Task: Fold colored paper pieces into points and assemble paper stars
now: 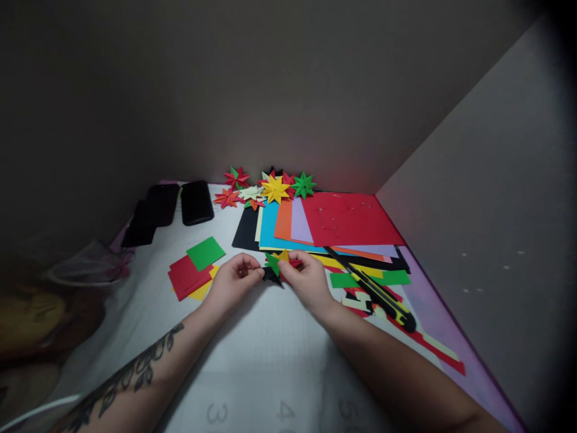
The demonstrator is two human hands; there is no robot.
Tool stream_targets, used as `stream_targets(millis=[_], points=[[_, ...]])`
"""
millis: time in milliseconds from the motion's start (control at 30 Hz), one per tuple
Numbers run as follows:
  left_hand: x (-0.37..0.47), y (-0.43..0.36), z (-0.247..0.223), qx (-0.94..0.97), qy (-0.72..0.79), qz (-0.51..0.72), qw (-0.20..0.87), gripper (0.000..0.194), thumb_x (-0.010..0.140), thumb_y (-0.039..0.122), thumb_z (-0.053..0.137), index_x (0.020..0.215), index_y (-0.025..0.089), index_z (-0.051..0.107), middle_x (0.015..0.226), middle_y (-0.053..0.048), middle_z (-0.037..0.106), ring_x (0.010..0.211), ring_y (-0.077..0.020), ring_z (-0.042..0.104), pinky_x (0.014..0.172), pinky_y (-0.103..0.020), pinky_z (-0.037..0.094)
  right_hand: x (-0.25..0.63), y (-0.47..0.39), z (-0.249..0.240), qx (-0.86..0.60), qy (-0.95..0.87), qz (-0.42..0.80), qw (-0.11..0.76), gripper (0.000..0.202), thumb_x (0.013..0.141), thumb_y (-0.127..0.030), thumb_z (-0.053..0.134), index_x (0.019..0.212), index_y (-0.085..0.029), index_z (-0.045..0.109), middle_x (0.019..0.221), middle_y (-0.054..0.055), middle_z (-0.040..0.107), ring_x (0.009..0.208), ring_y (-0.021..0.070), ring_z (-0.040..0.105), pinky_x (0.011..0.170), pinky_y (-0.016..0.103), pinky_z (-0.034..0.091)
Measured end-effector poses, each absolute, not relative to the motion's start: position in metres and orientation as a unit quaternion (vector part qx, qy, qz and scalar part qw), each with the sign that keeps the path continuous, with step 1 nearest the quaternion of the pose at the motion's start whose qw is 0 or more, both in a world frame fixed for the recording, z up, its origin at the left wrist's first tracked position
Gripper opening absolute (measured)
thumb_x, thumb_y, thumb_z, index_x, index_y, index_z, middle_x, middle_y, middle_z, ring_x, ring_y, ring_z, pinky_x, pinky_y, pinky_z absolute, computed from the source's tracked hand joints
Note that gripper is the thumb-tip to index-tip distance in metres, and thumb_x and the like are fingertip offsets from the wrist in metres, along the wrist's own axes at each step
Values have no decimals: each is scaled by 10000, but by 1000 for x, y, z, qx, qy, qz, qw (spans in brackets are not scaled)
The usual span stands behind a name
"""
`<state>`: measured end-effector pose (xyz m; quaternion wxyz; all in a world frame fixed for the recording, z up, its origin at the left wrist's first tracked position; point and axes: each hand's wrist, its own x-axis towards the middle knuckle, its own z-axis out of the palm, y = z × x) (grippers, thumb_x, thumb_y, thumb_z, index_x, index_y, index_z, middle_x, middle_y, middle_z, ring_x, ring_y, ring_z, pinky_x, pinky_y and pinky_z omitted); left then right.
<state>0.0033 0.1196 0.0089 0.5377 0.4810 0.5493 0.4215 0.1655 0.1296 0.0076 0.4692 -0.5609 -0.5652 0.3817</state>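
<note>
Between my two hands, above the white sheet (pixel 270 361), is a small folded paper star (pixel 274 263) with green, yellow, red and black points. My left hand (pixel 237 278) pinches its black part between thumb and finger. On the other side, my right hand (pixel 307 278) grips the star with the thumb over the green and yellow folds; part of the red shows by its fingers. Left of my left hand lie a green paper square (pixel 206 254), red squares (pixel 187 278) and a partly covered yellow one (pixel 199 293).
Finished paper stars (pixel 275 189) stand along the wall. Coloured sheets, a red one (pixel 351 219) on top, lie before them. A yellow-black cutter (pixel 383 297) rests on paper strips (pixel 444 352) at right. Two dark phones (pixel 197 203) (pixel 162 204) lie at back left.
</note>
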Motion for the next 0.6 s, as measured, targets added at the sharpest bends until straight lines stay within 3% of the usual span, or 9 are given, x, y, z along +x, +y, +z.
stream_targets(millis=[600], points=[[5, 117, 17, 505, 570, 429, 486, 149, 660, 269, 664, 718, 167, 571, 632, 21, 559, 540, -91, 483, 514, -203, 368, 165, 127, 8, -557, -554, 407, 465, 166, 706, -297, 585, 607, -173, 536, 554, -34, 490, 517, 102, 418, 507, 212, 343]])
